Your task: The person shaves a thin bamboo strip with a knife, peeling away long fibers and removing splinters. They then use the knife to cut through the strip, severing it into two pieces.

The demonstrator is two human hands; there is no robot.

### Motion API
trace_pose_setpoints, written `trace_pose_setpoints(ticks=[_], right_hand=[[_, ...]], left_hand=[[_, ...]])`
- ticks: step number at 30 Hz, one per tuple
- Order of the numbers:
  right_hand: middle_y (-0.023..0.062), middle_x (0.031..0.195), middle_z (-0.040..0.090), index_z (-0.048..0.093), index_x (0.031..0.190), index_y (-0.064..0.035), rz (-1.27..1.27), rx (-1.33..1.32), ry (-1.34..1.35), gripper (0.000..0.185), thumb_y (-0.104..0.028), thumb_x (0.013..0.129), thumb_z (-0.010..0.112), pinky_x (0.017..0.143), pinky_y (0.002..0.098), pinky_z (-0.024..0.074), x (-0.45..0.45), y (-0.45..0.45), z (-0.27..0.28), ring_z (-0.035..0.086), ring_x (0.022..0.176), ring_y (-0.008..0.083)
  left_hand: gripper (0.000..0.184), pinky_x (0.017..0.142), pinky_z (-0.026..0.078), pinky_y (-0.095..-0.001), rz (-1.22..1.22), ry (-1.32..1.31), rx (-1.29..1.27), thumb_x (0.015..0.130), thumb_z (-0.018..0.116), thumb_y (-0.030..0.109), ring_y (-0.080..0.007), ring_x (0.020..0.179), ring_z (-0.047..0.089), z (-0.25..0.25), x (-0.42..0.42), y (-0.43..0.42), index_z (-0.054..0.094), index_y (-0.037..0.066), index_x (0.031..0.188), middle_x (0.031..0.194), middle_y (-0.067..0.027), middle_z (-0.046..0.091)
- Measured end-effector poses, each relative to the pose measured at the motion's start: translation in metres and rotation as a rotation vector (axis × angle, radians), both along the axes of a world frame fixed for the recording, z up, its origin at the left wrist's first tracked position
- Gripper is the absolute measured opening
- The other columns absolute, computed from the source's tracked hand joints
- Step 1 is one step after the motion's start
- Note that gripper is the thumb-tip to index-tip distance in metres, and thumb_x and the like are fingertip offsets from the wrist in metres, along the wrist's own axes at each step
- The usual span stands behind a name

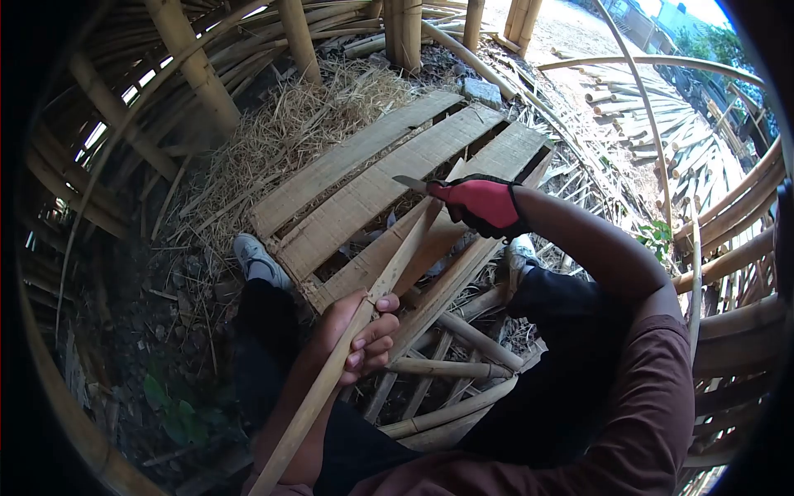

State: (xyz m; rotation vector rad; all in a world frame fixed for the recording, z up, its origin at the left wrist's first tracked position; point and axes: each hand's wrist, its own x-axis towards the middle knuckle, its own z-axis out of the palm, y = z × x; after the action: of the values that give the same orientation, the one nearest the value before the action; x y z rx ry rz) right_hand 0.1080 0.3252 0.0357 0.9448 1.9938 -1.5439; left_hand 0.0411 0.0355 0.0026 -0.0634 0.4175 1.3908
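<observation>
My bare left hand is wrapped round a long split bamboo strip, which slants from the bottom of the view up toward my right hand. On my right hand is a red and black glove, and its fingers are closed on a knife. The blade points left, just above the upper part of the strip; whether it touches the strip I cannot tell. The knife's handle is mostly hidden in the glove. Below both hands lies a slatted wooden pallet with gaps between its boards.
Dry straw and shavings cover the ground behind the pallet. Bamboo posts stand at the back left. Cut bamboo pieces lie in the sun at the back right. My shoes flank the pallet. A pale block sits near its far corner.
</observation>
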Motion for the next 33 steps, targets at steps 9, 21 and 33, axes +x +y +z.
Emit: trace_pose_setpoints(ticks=[9,21,33], right_hand=[[-0.0031,0.055,0.040,0.057,0.078,-0.0121,0.067,-0.037,0.000,0.060,-0.071,0.084,0.050,0.036,0.0280,0.0277,0.005,-0.026,0.009,0.037,0.039,0.0101],[-0.0052,0.055,0.038,0.055,0.080,-0.0122,0.128,0.003,-0.060,0.060,-0.071,0.087,0.045,0.038,0.0276,0.0270,0.000,-0.019,0.012,0.034,0.040,0.0090],[-0.0030,0.055,0.039,0.056,0.076,-0.0096,0.091,0.040,0.018,0.060,-0.068,0.087,0.048,0.039,0.0281,0.0294,0.012,-0.018,0.017,0.036,0.041,0.0101]], left_hand=[[0.032,0.029,0.023,-0.0208,-0.021,0.043,-0.039,0.103,0.020,0.029,-0.0101,0.028,0.035,0.002,-0.002,-0.001,0.044,0.011,0.091,0.046,0.0004,0.038],[0.027,0.029,0.024,-0.0199,-0.001,0.166,-0.087,0.102,0.023,0.024,-0.0092,0.028,0.034,0.009,0.000,0.000,0.044,0.011,0.092,0.045,0.0017,0.038],[0.025,0.029,0.023,-0.0182,-0.025,0.475,-0.232,0.103,0.027,0.026,-0.0066,0.028,0.032,0.026,0.009,0.006,0.043,0.011,0.092,0.045,0.0028,0.036]])
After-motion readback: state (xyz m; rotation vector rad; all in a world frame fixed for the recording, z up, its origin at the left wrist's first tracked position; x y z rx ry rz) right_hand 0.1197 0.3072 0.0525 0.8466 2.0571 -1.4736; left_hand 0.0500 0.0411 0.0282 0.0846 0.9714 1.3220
